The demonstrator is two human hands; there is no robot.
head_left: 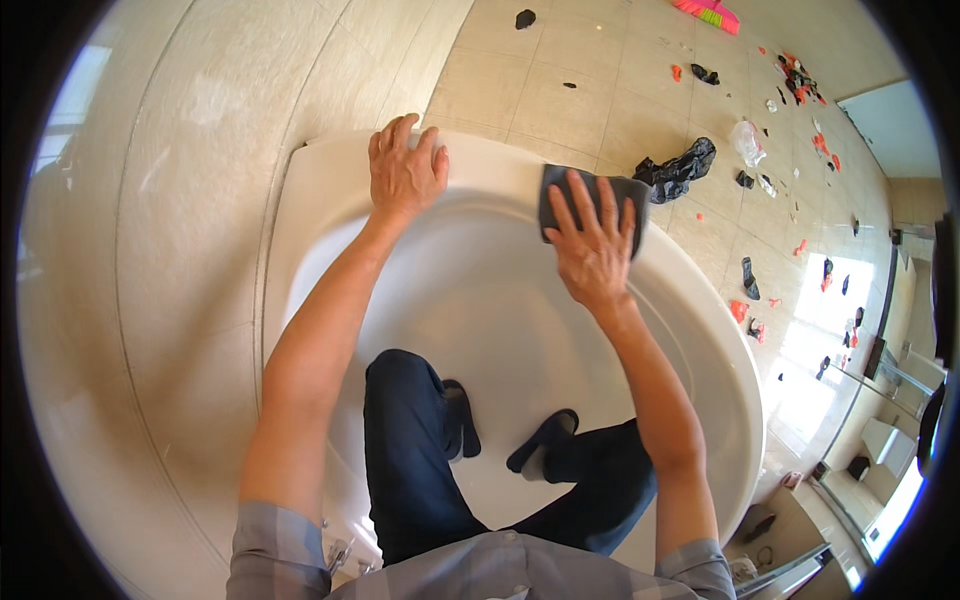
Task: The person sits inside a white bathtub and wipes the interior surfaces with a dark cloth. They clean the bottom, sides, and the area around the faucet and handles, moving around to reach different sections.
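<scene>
Two bare hands are seen at the far rim of a large white glossy bathtub, viewed from above by the person standing inside it. The left hand is laid flat on the broad rim of the tub, its fingers stretched out and only slightly spread, with the fingertips reaching the edge where the rim meets the pale beige tiled wall; nothing is gripped by it. The right hand is pressed palm-down on a dark grey folded cleaning cloth, which lies on the inner slope of the rim, to the right of the left hand and apart from it. The fingers of the right hand are extended and fanned across the cloth rather than curled around it, so the cloth is held against the tub by pressure, with its upper edge and right corner left uncovered. Dark blue trouser legs and black slippers are seen on the tub floor below the forearms. Beyond the rim, a crumpled black plastic bag lies on the beige tiled floor, near the cloth but not touching it, and many small orange and black scraps are scattered farther off.
</scene>
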